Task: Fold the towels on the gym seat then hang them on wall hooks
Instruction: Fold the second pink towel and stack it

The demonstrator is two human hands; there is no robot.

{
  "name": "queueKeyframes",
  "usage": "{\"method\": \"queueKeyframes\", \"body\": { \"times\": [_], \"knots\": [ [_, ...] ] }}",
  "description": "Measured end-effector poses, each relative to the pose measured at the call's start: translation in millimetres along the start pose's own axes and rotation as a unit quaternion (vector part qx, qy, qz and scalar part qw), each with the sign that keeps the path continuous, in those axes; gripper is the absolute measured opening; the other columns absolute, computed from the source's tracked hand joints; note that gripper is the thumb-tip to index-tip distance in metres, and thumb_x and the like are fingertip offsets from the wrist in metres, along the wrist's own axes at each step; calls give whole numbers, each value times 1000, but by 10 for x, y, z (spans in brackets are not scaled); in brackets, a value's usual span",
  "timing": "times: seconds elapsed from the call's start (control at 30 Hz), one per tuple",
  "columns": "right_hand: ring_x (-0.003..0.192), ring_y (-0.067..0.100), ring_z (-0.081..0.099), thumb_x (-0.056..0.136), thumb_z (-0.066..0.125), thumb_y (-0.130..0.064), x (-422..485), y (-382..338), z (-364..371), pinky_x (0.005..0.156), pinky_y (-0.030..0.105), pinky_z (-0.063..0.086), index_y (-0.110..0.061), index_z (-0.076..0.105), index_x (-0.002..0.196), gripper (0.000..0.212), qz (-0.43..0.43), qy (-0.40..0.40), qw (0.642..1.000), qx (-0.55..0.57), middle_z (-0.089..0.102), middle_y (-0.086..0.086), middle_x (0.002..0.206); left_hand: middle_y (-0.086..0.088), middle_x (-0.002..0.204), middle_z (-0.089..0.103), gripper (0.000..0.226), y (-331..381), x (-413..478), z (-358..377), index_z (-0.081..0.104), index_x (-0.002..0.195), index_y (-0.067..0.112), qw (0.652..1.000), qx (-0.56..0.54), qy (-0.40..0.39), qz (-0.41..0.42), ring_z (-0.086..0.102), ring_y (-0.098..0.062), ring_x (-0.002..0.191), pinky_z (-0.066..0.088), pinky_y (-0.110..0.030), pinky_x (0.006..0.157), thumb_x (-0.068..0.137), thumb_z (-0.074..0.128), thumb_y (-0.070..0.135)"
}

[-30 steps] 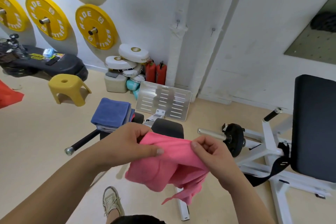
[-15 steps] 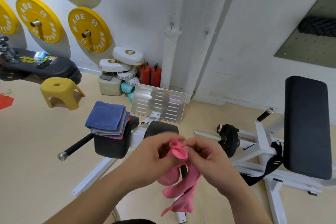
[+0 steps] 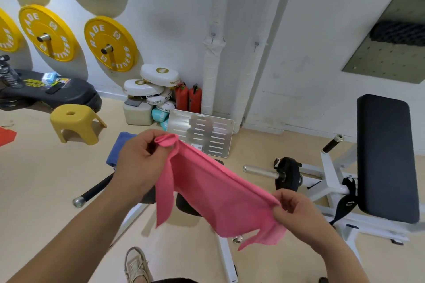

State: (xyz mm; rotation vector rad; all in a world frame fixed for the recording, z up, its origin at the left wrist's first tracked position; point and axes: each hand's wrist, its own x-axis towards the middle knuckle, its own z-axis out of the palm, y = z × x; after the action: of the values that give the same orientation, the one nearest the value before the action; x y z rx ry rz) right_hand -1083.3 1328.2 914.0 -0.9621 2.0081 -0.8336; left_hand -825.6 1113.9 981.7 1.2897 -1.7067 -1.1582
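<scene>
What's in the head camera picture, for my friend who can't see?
A left hand and a right hand pinch the two ends of a pink towel, stretched between them above a gym seat. Behind are a blue towel, a yellow stool and yellow weight plates on a wall.

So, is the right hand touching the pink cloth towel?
Touching. The head view shows the right hand pinching the lower end of the pink cloth towel between thumb and fingers; the left hand pinches its upper end.

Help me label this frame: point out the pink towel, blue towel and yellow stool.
pink towel [image 3: 218,193]: head view, cloth middle.
blue towel [image 3: 119,147]: head view, exposed corner.
yellow stool [image 3: 84,114]: head view, seat top.
</scene>
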Motion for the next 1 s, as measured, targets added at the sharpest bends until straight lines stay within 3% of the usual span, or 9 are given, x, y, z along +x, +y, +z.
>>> {"method": "queueKeyframes", "body": {
  "times": [0.1, 0.23, 0.37, 0.47, 0.53, 0.67, 0.77, 0.9, 1.0],
  "knots": [
    [55, 6, 51, 81, 54, 3, 53, -2, 18, 54, 18, 39, -20, 57, 65, 28, 8, 86, 990, -111, 57, -3, 57, 14, 87, 71, 5, -26, -12, 3, 73, 98, 33, 999, 13, -31, -10, 65, 0, 84, 49, -26, 70, 94, 70, 33],
    [52, 10, 47, 86, 43, 12, 52, -108, 90, 49, 21, 36, -13, 59, 76, 31, 0, 124, 992, 39, 51, 4, 62, 18, 84, 71, 7, -17, -74, 124, 69, 94, 36, 998, 30, -55, -8, 60, 17, 78, 45, -20, 67, 98, 64, 34],
    [50, 32, 61, 96, 62, -19, -44, -126, 109, 43, 38, 49, -21, 64, 96, 3, -14, 63, 994, 90, 66, 3, 72, 11, 90, 70, 9, -50, 13, 104, 71, 101, 30, 998, 48, -30, -6, 63, -2, 85, 48, -22, 68, 99, 62, 33],
    [71, 10, 72, 86, 80, -32, -91, -134, 91, 59, 31, 62, -29, 63, 97, 20, -42, 110, 993, 29, 73, -11, 88, 8, 91, 71, 15, -116, 86, 50, 73, 105, 22, 999, 49, -19, -11, 63, -7, 86, 56, -34, 76, 99, 62, 30],
    [75, 2, 70, 86, 80, -32, -114, -170, 92, 59, 18, 57, -31, 60, 98, 23, -54, 127, 990, 43, 72, -18, 88, 10, 90, 69, 15, -175, 105, 61, 72, 105, 21, 997, 73, -15, -7, 60, -3, 83, 50, -24, 70, 100, 61, 28],
    [82, 3, 64, 95, 69, -26, -121, -112, 29, 71, 10, 48, -37, 61, 90, 14, -108, 134, 985, -14, 67, -14, 86, 6, 91, 69, 15, -309, 105, 119, 71, 104, 21, 994, 101, -18, -26, 55, -3, 78, 38, -18, 64, 100, 61, 30],
    [86, 8, 64, 99, 64, -19, -120, -34, -15, 75, 18, 48, -32, 69, 87, 18, -117, 84, 986, -82, 70, -14, 86, 4, 92, 69, 15, -361, 103, 116, 70, 104, 21, 992, 113, -23, -43, 54, -3, 77, 38, -19, 62, 100, 61, 33],
    [82, 11, 63, 96, 67, -8, -123, 35, 2, 79, 29, 48, -16, 71, 84, 15, -110, 136, 982, 76, 69, -6, 82, 3, 93, 70, 11, -361, 84, 89, 70, 99, 25, 993, 99, -40, -40, 57, -6, 79, 42, -21, 65, 99, 63, 33],
    [70, 7, 60, 100, 60, -8, -88, 8, 62, 69, 27, 46, -14, 65, 85, 18, -81, 191, 969, 136, 66, -9, 71, 7, 91, 69, 10, -310, 30, 70, 71, 97, 30, 994, 75, -72, -43, 59, -9, 82, 52, -32, 70, 100, 62, 34]
  ]
}}
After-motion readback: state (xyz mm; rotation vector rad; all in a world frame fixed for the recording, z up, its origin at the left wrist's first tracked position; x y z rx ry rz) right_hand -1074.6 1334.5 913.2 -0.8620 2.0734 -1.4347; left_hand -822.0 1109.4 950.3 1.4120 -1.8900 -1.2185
